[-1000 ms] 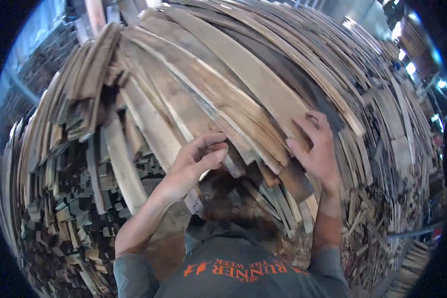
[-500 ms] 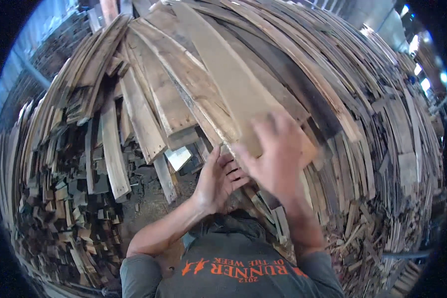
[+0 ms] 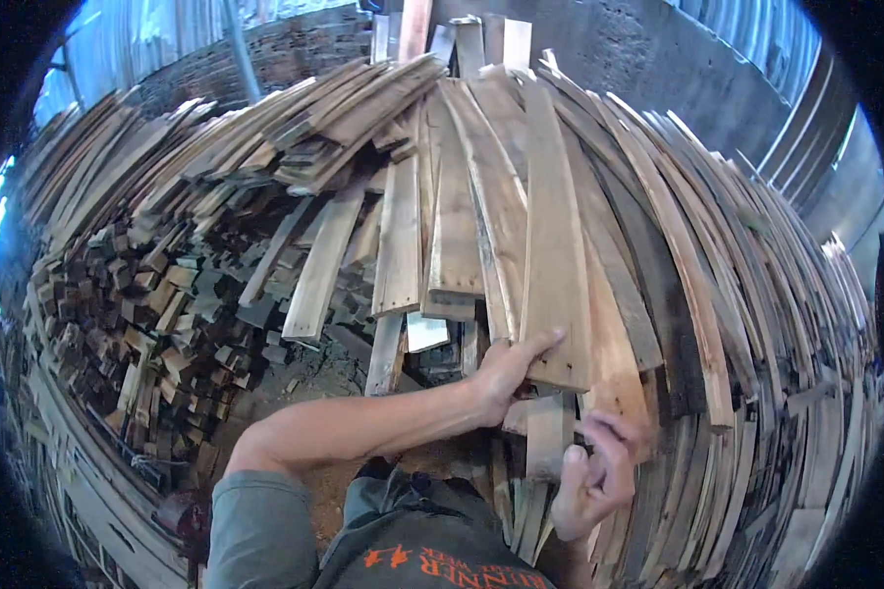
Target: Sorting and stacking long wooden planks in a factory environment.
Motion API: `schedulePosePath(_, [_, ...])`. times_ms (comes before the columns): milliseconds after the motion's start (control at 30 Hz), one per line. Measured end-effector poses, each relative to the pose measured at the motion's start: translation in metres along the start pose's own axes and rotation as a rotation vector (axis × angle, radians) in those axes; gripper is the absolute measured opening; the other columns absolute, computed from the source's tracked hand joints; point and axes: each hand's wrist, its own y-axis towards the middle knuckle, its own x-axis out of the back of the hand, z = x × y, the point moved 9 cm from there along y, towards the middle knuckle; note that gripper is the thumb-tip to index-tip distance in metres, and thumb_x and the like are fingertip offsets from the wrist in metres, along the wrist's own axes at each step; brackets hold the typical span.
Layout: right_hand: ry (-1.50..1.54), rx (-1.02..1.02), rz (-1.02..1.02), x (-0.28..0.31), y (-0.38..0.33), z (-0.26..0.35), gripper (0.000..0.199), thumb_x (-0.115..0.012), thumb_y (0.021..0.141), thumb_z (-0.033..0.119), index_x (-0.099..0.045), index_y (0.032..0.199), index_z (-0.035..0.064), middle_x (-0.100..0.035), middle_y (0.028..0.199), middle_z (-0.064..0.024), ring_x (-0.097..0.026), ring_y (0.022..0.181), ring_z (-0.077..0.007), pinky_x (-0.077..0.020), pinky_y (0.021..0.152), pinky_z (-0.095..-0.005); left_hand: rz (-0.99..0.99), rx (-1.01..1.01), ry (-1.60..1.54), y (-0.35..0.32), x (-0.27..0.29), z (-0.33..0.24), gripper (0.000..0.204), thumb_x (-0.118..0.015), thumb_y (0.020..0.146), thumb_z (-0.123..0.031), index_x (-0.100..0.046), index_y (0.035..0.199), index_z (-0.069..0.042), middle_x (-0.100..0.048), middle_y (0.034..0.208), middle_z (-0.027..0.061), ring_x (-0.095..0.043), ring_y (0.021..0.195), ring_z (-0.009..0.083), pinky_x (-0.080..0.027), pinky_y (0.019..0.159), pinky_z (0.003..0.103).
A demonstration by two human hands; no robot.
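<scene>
A large heap of rough wooden planks (image 3: 432,226) slopes down toward me. My left hand (image 3: 506,378) reaches in from the lower left and grips the near end of a long pale plank (image 3: 552,245), thumb on top and fingers underneath. My right hand (image 3: 594,476) sits lower and to the right with its fingers curled. It is against the end of a reddish-brown plank (image 3: 614,363) and beside a short plank stub (image 3: 545,437). Whether the right hand grips anything is unclear.
Short offcut blocks (image 3: 147,314) are piled at the left. A brick wall (image 3: 265,54) and corrugated sheeting (image 3: 805,88) stand behind the heap. More planks (image 3: 786,344) fan out to the right. Bare dirt ground (image 3: 314,378) shows in front of the stack.
My left hand has taken hold of the long pale plank's end. My right hand has dropped lower, off the top of the planks. The view has tilted up to show more of the heap.
</scene>
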Motion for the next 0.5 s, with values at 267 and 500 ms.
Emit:
schedulePosePath(267, [0.447,-0.126,0.037,-0.011,-0.023,0.003,0.014,-0.055,0.089,0.009,-0.058,0.094,-0.0039,-0.057,0.09,-0.0167,-0.06,0.074,-0.0237,-0.0524,0.066,-0.0335,-0.046,-0.001,0.362,-0.022,0.008,-0.037,0.029,-0.068,0.088,-0.015,-0.064,0.112,0.001,-0.07,0.101,0.009,-0.067,0.091,0.0181,-0.053,0.081,0.035])
schedulePosePath(500, [1.004,-0.596,0.268,-0.094,-0.053,0.003,0.012,-0.054,0.093,0.007,-0.057,0.095,-0.0038,-0.056,0.081,-0.0149,-0.056,0.063,-0.0217,-0.0483,0.053,-0.0348,-0.138,-0.066,0.683,-0.098,0.08,-0.121,0.044,-0.072,0.086,-0.023,-0.06,0.116,0.007,-0.069,0.106,0.0105,-0.065,0.094,0.0175,-0.05,0.087,0.031])
